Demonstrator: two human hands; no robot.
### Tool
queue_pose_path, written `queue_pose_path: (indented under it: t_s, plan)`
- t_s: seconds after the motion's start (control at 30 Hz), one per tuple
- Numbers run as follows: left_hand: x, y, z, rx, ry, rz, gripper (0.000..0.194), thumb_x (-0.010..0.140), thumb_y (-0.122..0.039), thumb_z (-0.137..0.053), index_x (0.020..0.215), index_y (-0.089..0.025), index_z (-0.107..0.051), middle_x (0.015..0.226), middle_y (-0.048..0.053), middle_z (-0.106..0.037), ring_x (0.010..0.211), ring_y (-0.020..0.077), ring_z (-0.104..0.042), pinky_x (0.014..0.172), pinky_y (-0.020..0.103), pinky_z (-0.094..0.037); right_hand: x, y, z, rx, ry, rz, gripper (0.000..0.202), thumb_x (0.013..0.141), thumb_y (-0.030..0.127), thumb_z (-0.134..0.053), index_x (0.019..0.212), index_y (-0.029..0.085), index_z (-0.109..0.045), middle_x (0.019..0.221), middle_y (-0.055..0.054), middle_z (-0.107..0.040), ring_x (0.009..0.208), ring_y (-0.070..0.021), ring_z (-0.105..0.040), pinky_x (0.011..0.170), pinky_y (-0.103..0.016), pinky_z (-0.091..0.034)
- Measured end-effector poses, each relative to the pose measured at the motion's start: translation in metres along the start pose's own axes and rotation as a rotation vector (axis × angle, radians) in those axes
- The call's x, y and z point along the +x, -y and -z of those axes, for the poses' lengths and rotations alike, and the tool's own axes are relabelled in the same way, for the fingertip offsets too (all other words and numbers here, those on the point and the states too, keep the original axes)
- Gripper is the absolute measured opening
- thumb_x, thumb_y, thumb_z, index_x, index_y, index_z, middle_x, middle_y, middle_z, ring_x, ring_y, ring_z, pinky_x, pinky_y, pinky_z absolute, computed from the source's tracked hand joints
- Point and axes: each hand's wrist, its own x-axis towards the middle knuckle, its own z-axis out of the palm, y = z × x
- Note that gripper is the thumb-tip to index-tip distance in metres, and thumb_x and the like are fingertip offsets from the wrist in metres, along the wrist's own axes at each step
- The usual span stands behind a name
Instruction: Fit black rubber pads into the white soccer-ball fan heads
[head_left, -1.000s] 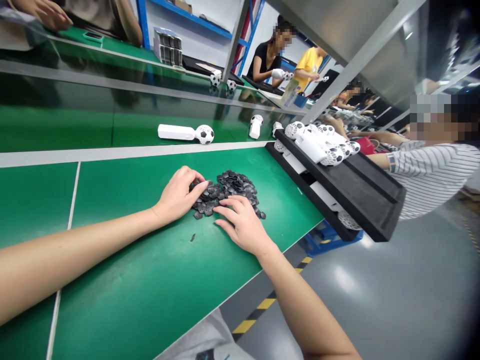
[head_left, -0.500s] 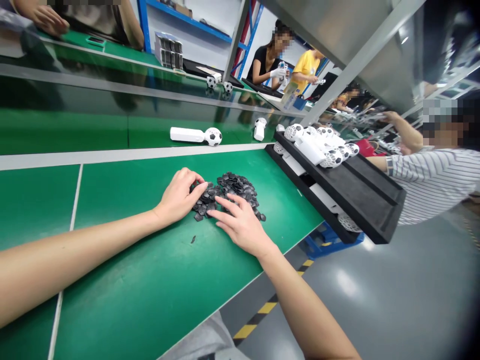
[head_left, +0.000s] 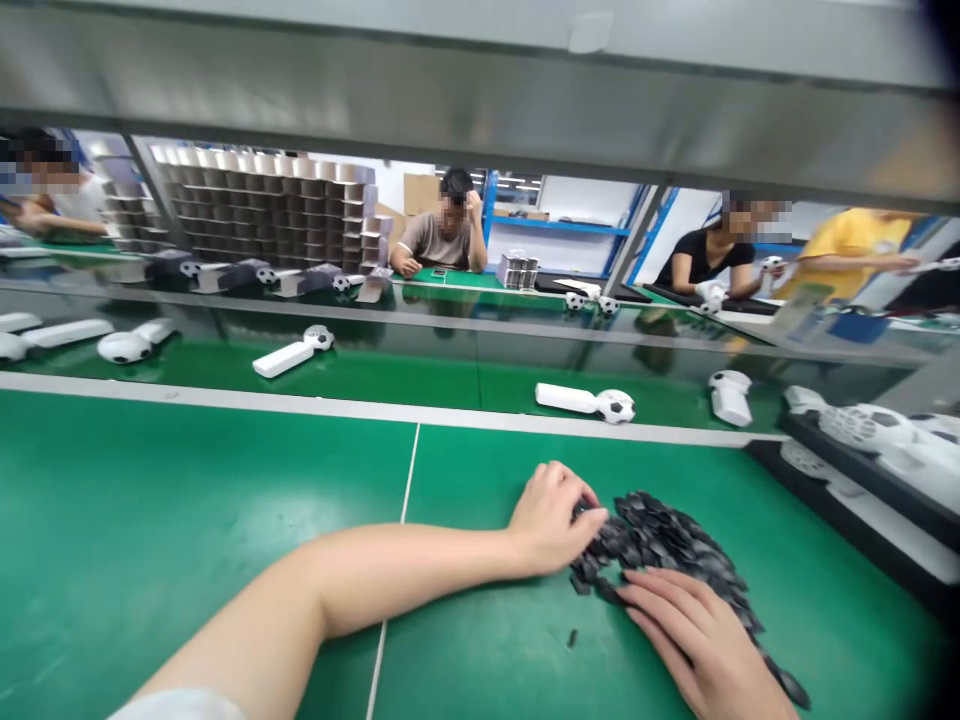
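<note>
A pile of small, thin black pieces [head_left: 675, 545] lies on the green table in front of me. At its left side is my left hand [head_left: 555, 522], fingers curled toward the thumb around a few dark pieces that partly show between them. My right hand [head_left: 697, 635] rests along the pile's near side, its fingers stretched out and close together, the tips touching pieces at the edge. One loose black piece [head_left: 572, 638] lies apart on the table, nearer to me.
Beyond a pale ledge [head_left: 465, 415], white-handled football-patterned items, one of them a fan-like piece [head_left: 585, 401], lie on a green belt. Black trays [head_left: 847, 520] with white parts stand at right. A metal shelf [head_left: 450, 100] hangs overhead. Several people sit opposite.
My view has swung left and levelled, so the pile now appears farther right. The fingers of my right hand are closer together. My left hand stays at the pile's left side.
</note>
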Motion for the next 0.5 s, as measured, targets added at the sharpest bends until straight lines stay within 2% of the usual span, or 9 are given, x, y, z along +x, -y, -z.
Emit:
queue_pose_path:
  t_s: [0.27, 0.43, 0.5]
  plan:
    - [-0.005, -0.002, 0.006, -0.027, 0.023, -0.045, 0.016, 0.081, -0.031, -0.059, 0.090, -0.017, -0.058, 0.094, 0.004, -0.050, 0.094, 0.0177, -0.048, 0.088, 0.030, -0.043, -0.008, -0.011, -0.008, -0.006, -0.077, -0.047, 0.026, 0.086, 0.041, -0.048, 0.094, 0.021, -0.063, 0.091, -0.005, -0.066, 0.085, -0.0184, -0.061, 0.075, -0.028, -0.051]
    - [-0.017, -0.003, 0.015, -0.025, 0.046, -0.066, 0.018, 0.080, -0.032, -0.061, 0.090, -0.017, -0.058, 0.093, 0.004, -0.051, 0.094, 0.0177, -0.048, 0.087, 0.030, -0.043, -0.017, -0.014, -0.015, 0.039, -0.039, -0.146, 0.027, 0.085, 0.042, -0.048, 0.099, 0.023, -0.060, 0.094, -0.004, -0.065, 0.086, -0.0173, -0.063, 0.075, -0.025, -0.052]
    - [-0.026, -0.001, 0.019, 0.012, 0.071, -0.126, 0.022, 0.078, -0.035, -0.063, 0.091, -0.017, -0.058, 0.095, 0.004, -0.052, 0.095, 0.0180, -0.048, 0.086, 0.029, -0.043, -0.020, -0.014, -0.018, 0.083, -0.031, -0.204, 0.028, 0.086, 0.042, -0.047, 0.101, 0.021, -0.059, 0.097, -0.005, -0.065, 0.086, -0.0183, -0.063, 0.075, -0.026, -0.053]
